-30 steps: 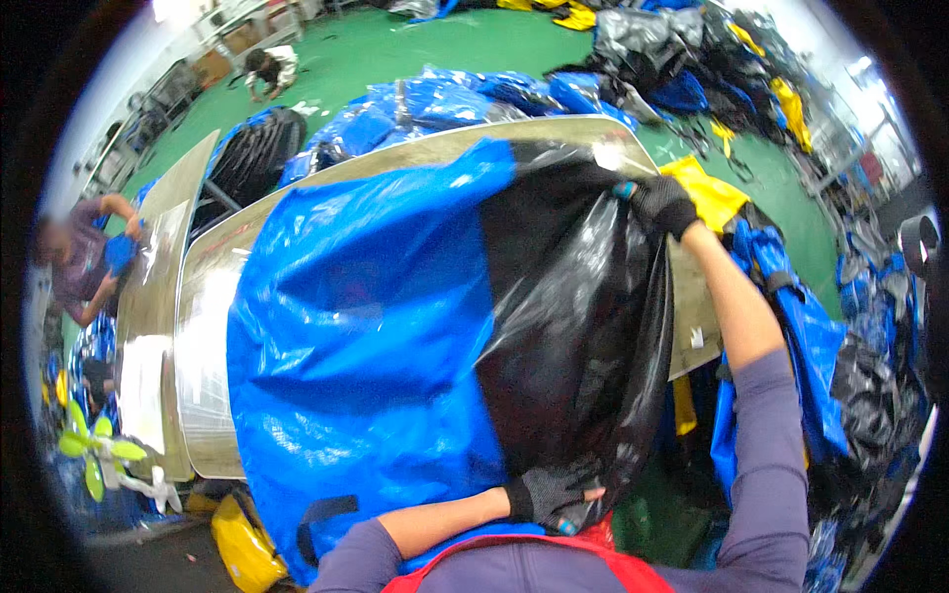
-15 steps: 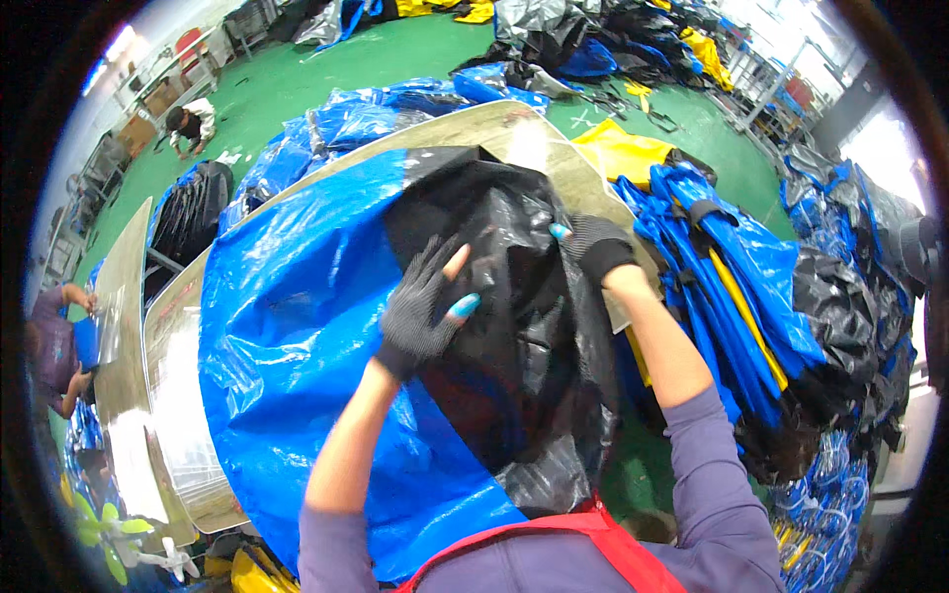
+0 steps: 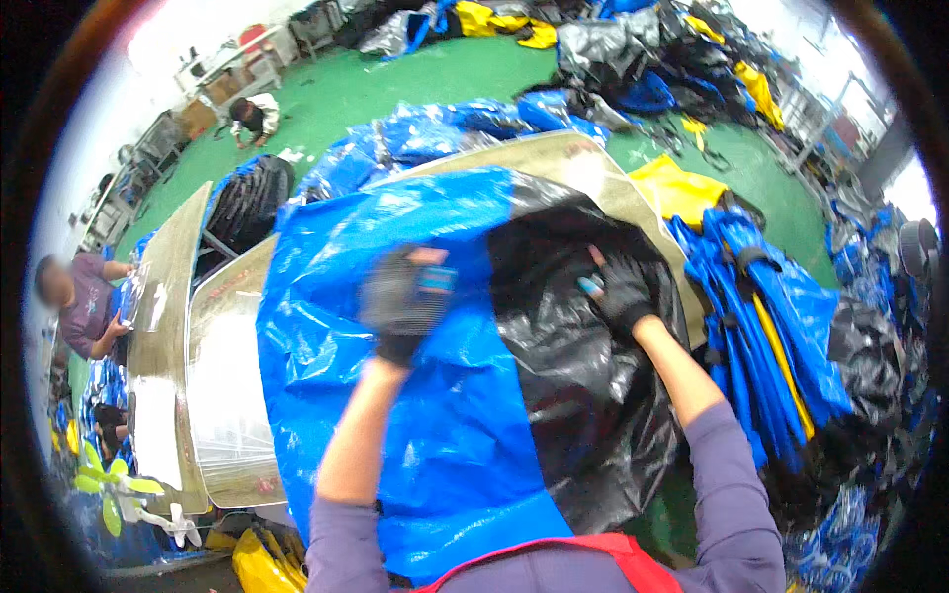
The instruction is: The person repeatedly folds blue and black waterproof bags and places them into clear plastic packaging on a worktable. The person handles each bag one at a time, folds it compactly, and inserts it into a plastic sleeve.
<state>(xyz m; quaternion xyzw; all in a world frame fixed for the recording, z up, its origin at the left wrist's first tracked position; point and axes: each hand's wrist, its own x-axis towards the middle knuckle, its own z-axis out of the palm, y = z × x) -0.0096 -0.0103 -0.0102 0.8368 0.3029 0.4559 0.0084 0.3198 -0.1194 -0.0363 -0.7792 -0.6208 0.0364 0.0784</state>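
Note:
A large plastic sheet, blue [image 3: 395, 395] on its left part and black [image 3: 583, 415] on its right, lies draped over a shiny metal table [image 3: 222, 395] in front of me. My left hand [image 3: 405, 296], in a dark glove with blue fingertips, is blurred by motion and hovers over the blue part near the seam, fingers spread. My right hand [image 3: 621, 292], gloved the same way, rests on the crumpled black part near its far edge and grips a fold of it. Both forearms come up from the lower edge in purple sleeves.
A second metal table [image 3: 163, 287] stands to the left, with a seated person [image 3: 84, 306] beside it. Folded blue sheets with yellow strips [image 3: 761, 346] pile up on the right. More blue, grey and yellow heaps [image 3: 652, 59] lie on the green floor, where another person [image 3: 252, 117] crouches. A green fan [image 3: 119, 489] stands at lower left.
My left hand has swept from the black part leftward onto the blue part. The right hand has drawn the black edge nearer. The view has tilted slightly.

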